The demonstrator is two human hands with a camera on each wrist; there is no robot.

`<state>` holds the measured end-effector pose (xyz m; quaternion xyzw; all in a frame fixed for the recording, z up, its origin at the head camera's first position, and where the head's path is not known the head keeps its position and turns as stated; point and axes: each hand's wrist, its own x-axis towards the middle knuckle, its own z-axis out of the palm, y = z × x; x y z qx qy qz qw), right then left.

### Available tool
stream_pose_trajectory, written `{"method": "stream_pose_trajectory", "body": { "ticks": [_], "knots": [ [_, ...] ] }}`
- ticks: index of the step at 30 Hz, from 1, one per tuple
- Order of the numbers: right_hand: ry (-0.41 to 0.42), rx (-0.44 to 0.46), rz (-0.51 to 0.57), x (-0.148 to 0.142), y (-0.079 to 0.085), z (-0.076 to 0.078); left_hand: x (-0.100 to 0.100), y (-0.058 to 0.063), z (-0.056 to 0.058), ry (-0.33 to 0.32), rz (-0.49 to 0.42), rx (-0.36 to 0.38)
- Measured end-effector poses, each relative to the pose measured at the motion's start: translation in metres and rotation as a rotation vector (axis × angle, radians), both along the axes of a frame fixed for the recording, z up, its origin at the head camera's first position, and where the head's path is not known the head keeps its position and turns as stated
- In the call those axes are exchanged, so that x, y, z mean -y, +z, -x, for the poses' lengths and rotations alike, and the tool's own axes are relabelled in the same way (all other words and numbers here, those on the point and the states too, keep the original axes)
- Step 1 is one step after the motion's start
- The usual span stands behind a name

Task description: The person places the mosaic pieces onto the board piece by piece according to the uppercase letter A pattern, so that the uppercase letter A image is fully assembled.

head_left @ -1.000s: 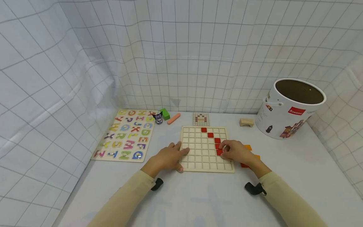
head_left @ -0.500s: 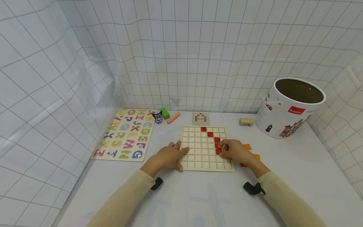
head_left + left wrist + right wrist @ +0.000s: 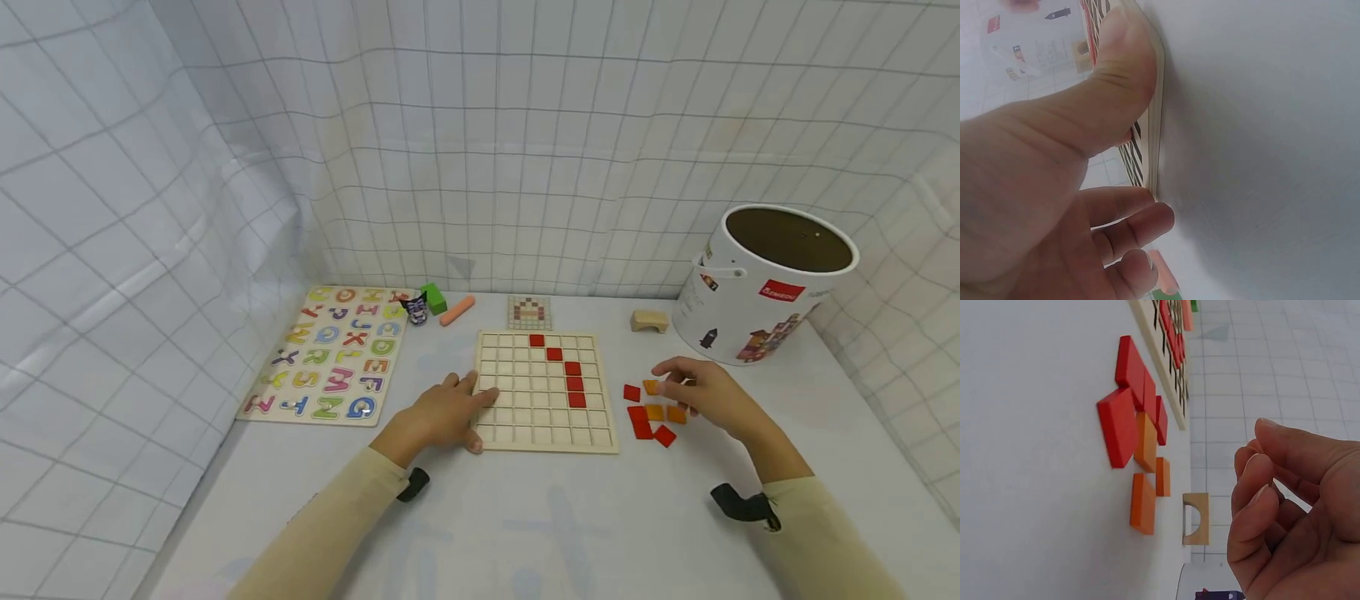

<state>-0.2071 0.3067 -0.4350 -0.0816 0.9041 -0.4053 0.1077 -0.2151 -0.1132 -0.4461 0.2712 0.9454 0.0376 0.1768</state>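
Observation:
My left hand (image 3: pixel 442 414) rests on the left edge of a wooden grid board (image 3: pixel 517 425), one finger extended over its cells. In the left wrist view, the thumb lies against the board's rim (image 3: pixel 1155 144). A bent line of red square tiles (image 3: pixel 574 383) sits in the board's right half. Beside the board, my right hand (image 3: pixel 708 393) hovers with loosely bent fingers near an orange tile (image 3: pixel 650 387). Nothing shows between its fingertips in the right wrist view. Loose red tiles (image 3: pixel 1119 428) and orange tiles (image 3: pixel 1142 503) lie on the table below.
A pattern card (image 3: pixel 529 313) lies behind the board. Left stands an alphabet puzzle (image 3: pixel 318 392), with a small figurine (image 3: pixel 416 310), green block (image 3: pixel 433 298) and salmon-coloured stick (image 3: pixel 457 310) nearby. A wooden arch block (image 3: pixel 649 322) and white bucket (image 3: pixel 738 321) are at back right.
My right hand has left the lowest red tile on the board and moved right, over the loose tiles. That red tile stays in its cell. The left hand has kept its place.

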Motion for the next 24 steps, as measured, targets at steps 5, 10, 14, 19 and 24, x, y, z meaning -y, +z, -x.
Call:
{"method": "stream_pose_trajectory", "body": {
  "ticks": [5, 10, 14, 19, 24],
  "knots": [
    [-0.005, 0.010, -0.018, -0.006, -0.011, -0.002, 0.001, -0.002, -0.001, 0.008, 0.004, 0.001],
    [0.015, 0.007, -0.034, 0.004, -0.016, 0.007, -0.001, 0.000, -0.002, -0.006, -0.010, -0.006],
    [0.019, 0.018, -0.090, 0.015, -0.021, 0.013, -0.002, 0.002, -0.002, -0.021, -0.015, -0.015],
    [0.020, 0.021, -0.185, 0.026, -0.026, 0.019, -0.002, 0.000, -0.002, -0.015, -0.003, -0.013],
    [0.031, -0.006, -0.246, 0.032, -0.030, 0.022, 0.000, -0.002, -0.001, -0.011, 0.008, -0.023]
  ]
}}
